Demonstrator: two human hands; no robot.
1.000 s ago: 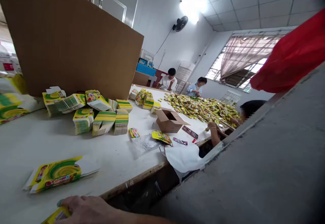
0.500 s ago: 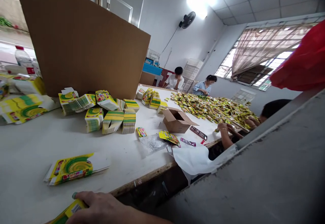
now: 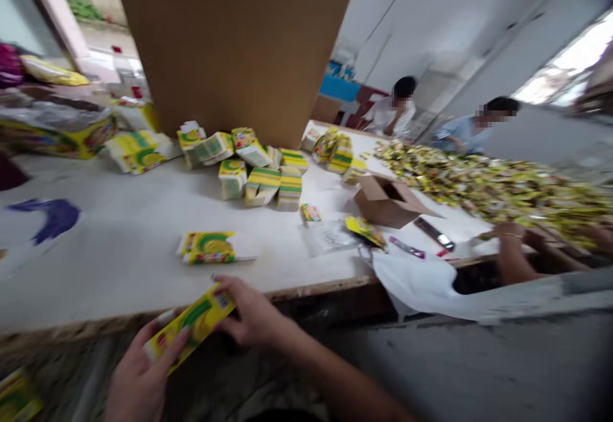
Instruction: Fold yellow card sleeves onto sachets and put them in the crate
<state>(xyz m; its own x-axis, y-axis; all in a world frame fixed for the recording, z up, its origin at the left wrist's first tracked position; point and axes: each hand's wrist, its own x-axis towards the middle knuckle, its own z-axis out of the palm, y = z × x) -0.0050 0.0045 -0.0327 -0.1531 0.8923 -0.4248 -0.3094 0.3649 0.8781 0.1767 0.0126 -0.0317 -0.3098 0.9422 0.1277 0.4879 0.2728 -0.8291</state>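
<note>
From the head view, both of the person's hands are on one yellow carton (image 3: 204, 317), which is held up just on the wearer's side of the flat cartons (image 3: 211, 248). The left hand (image 3: 141, 371) grips its lower end, thumb over the face; the right hand (image 3: 251, 315) has the barcode end between thumb and fingers. It's a firm two-handed hold!

How far along? This carton looks midway through handling; whether its ends are closed, the blur won't tell. Plenty seems left: the flat cartons lie in reach, white flaps poking out, and beyond them sit packed bundles (image 3: 262, 184). Well off to their right spreads a heap of yellow packets (image 3: 479, 182), perhaps finished work, but that's only a guess.

And the look of the held carton: long, slim, slanted, yellow with a green swirl, white showing at its lower end.
</note>
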